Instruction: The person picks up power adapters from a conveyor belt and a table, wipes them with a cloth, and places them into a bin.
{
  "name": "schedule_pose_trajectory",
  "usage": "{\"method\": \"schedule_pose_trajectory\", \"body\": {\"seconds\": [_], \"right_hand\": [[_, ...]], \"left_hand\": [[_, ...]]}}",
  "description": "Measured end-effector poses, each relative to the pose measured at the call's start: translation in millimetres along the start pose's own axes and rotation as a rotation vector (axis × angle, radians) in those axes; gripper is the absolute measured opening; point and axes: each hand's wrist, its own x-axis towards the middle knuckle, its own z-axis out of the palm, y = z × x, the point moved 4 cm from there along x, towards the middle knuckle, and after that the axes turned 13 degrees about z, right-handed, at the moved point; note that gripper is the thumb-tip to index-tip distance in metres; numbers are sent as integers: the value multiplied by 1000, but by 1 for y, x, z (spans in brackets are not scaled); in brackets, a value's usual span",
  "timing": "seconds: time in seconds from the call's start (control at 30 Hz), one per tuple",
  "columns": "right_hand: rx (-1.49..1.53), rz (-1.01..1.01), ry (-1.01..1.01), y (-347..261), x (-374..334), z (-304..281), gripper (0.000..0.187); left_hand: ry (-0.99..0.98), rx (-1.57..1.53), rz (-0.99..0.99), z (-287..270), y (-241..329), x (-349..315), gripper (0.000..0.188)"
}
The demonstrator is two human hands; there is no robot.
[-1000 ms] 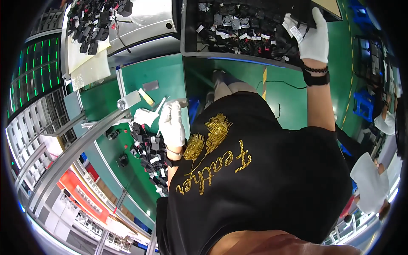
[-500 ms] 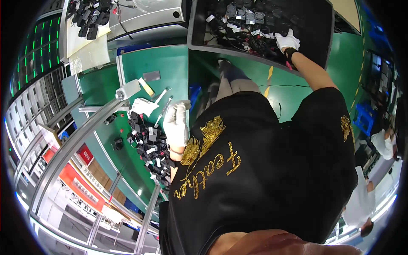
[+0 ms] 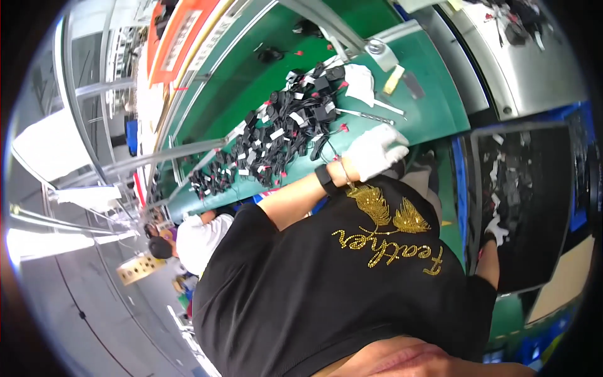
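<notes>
My left hand point(image 3: 377, 151), in a white glove, hovers by the near edge of the green worktable point(image 3: 433, 81), with a gap between thumb and fingers and nothing visible in it. Beside it on the table lies a large heap of black cabled parts point(image 3: 295, 122) with white labels and red ends. Off to the right, my gloved right hand point(image 3: 497, 230) is down in a black tray point(image 3: 534, 264), fingers apart, close to a row of dark cabled parts point(image 3: 502, 179). No held part can be made out there.
Near the table's far right corner are a white bottle point(image 3: 382, 55), a yellow tube point(image 3: 394, 80), a grey block point(image 3: 412, 85), a white cloth point(image 3: 360, 85) and a pen-like tool point(image 3: 367, 115). A metal frame point(image 3: 314, 25) borders the table. A person point(image 3: 198, 242) in white sits left.
The view has swung round, so the table now spreads across the upper middle and the tray lies at right. My left hand's fingers look less curled. My right hand stays in the tray.
</notes>
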Motion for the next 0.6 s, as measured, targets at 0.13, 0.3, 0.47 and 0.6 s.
{"method": "schedule_pose_trajectory", "body": {"seconds": [0.13,0.3,0.47,0.6], "right_hand": [[-135,-228,-119,-19,9,-39,100],[766,-397,-160,-63,-45,-156,65],[961,-936,-456,-132,-327,-267,39],[652,-1397,-762,-185,-508,-227,40]], "left_hand": [[196,221,-274,-87,-86,-26,33],[597,562,-571,-229,-210,-54,51],[601,484,-816,-272,-322,-45,55],[658,383,-827,-238,-395,-35,61]]}}
